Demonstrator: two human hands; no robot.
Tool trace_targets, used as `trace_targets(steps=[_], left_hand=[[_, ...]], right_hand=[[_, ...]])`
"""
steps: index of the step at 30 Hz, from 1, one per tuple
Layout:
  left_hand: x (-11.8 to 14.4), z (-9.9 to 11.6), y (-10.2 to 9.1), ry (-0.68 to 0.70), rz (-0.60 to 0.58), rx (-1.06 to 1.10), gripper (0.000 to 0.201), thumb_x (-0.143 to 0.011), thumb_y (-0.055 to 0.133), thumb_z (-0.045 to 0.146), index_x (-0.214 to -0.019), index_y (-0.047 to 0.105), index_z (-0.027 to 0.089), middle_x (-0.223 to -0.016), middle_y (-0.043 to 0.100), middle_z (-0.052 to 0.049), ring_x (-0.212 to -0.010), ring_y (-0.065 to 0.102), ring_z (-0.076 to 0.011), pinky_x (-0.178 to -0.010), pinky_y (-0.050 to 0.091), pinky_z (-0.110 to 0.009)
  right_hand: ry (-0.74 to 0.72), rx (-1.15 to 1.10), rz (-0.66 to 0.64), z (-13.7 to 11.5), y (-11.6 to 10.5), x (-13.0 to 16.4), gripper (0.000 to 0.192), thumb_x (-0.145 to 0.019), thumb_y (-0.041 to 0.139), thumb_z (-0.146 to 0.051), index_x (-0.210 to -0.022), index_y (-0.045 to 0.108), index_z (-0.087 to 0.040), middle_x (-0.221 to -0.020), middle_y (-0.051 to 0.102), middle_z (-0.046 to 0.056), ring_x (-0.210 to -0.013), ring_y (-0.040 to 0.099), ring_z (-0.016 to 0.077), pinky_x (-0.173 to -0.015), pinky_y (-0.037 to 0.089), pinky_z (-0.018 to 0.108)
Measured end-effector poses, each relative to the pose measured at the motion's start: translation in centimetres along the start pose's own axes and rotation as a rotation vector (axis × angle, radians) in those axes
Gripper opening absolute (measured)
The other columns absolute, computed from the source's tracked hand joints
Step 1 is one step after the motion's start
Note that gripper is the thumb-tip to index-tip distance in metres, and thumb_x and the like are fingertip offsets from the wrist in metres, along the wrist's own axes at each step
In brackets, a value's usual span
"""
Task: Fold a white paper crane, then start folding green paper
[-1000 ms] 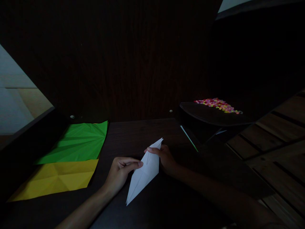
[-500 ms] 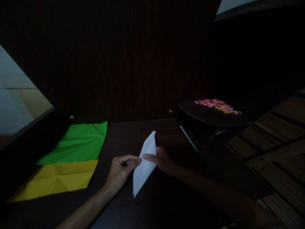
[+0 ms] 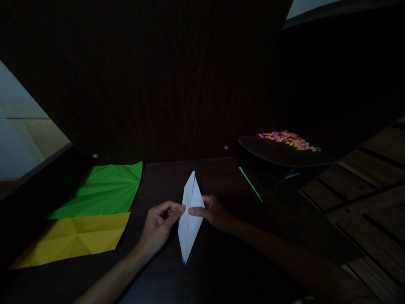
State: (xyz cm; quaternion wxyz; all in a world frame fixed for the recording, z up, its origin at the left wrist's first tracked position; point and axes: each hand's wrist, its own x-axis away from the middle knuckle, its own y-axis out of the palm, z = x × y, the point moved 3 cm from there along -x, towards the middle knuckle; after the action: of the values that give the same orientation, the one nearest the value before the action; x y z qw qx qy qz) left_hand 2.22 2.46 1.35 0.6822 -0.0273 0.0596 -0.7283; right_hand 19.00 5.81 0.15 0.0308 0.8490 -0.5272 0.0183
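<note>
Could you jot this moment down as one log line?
left hand: pinches white paper at left edge | right hand: holds it at right edge | green sheet, yellow sheet: to left

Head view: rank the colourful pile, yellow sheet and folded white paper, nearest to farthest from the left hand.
1. Folded white paper: touching the left hand.
2. Yellow sheet: to its left.
3. Colourful pile: farther back, right.
</note>
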Motion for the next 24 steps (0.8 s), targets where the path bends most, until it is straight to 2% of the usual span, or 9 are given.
trace_targets(steps=[6, 11, 15, 24], left_hand=[[0.10, -0.17, 0.14, -0.002, -0.004, 0.017, 0.025, -0.079, 0.068, 0.039, -0.074, 0.073, 0.016, -0.069, 0.068, -0.003, -0.065, 0.059, -0.0160, -0.061, 0.044, -0.024], [-0.05, -0.17, 0.35, -0.020, -0.027, 0.027, 0.026, -0.077, 0.068, 0.040, -0.070, 0.071, 0.015, -0.061, 0.063, 0.000, -0.060, 0.056, -0.0144, -0.058, 0.042, -0.023], [-0.15, -0.35, 0.52, -0.038, -0.064, 0.057, 0.026, -0.077, 0.068, 0.041, -0.070, 0.070, 0.016, -0.059, 0.061, 0.001, -0.059, 0.055, -0.0135, -0.058, 0.042, -0.023], [-0.27, -0.38, 0.54, -0.039, -0.061, 0.089, 0.028, -0.077, 0.069, 0.042, -0.073, 0.070, 0.015, -0.061, 0.061, 0.001, -0.059, 0.054, -0.0129, -0.056, 0.042, -0.023]], right_hand=[[0.030, -0.016, 0.008, -0.21, -0.02, 0.05, 0.014, -0.068, 0.070, -0.031, -0.072, 0.071, -0.017, -0.069, 0.069, 0.001, -0.064, 0.062, 0.0178, -0.063, 0.046, 0.028], [0.057, -0.013, 0.032, 0.04, -0.04, -0.27, 0.018, -0.068, 0.064, -0.033, -0.064, 0.066, -0.015, -0.060, 0.063, 0.000, -0.054, 0.055, 0.0144, -0.054, 0.041, 0.025], [0.056, 0.017, 0.026, 0.10, -0.09, -0.34, 0.018, -0.069, 0.063, -0.032, -0.066, 0.066, -0.015, -0.061, 0.062, 0.000, -0.055, 0.054, 0.0140, -0.053, 0.041, 0.024], [-0.010, 0.062, -0.035, -0.21, 0.07, -0.05, 0.015, -0.072, 0.064, -0.029, -0.071, 0.070, -0.015, -0.067, 0.066, 0.001, -0.060, 0.058, 0.0158, -0.058, 0.044, 0.025]])
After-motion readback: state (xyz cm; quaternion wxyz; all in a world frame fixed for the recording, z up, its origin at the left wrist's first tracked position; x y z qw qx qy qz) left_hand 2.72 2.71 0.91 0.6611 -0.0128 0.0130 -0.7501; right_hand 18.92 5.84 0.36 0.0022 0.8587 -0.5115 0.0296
